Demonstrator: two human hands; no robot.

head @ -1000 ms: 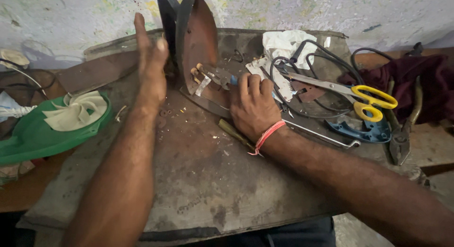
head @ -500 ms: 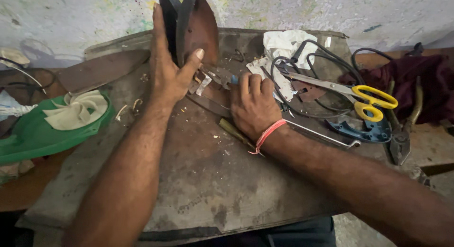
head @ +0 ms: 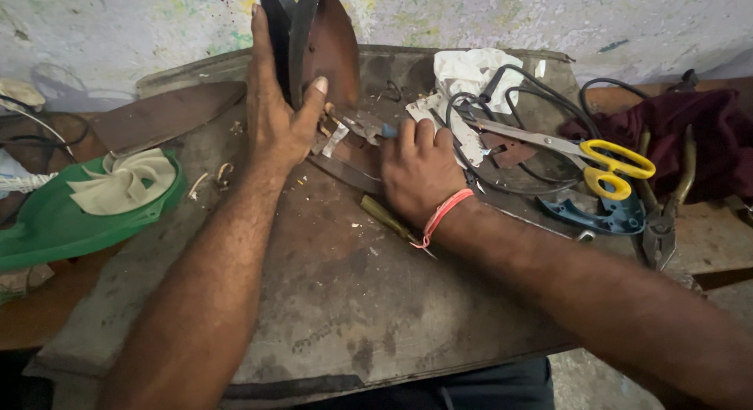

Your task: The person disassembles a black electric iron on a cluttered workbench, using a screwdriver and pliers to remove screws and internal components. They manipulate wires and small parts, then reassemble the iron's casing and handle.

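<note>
Left hand (head: 278, 116): raised upright, fingers extended, thumb wrapped in a grip. Right hand (head: 416, 174): palm down, fingers curled, forearm extended.

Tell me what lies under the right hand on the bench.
A yellow-handled screwdriver pokes out from beneath the right hand, near the wrist. The fingers press on small metal parts beside the upright iron. Whatever sits under the palm is covered.
</note>
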